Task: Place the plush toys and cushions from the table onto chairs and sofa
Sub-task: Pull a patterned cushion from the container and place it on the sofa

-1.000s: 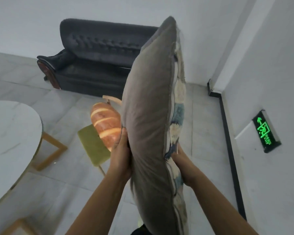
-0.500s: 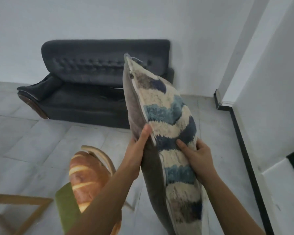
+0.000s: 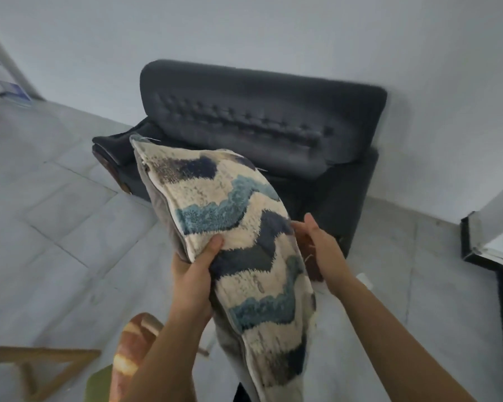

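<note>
I hold a cushion with a cream, blue and navy wave pattern and a grey back, tilted in front of me. My left hand grips its left edge, thumb on the patterned face. My right hand is at its right edge, fingers against the fabric and thumb raised. Just beyond the cushion, a dark grey tufted sofa stands against the wall with its seat bare. A bread-shaped plush toy sits on a green chair seat at the bottom left, partly hidden by my left arm.
A wooden chair frame juts in at the lower left. Grey tiled floor spreads to the left of the sofa. A white wall corner with black skirting stands at the right.
I have come closer to the sofa and the view has swung toward it. The cushion has tipped from upright to slanted, patterned face up. My right hand has slid from its face to its right edge.
</note>
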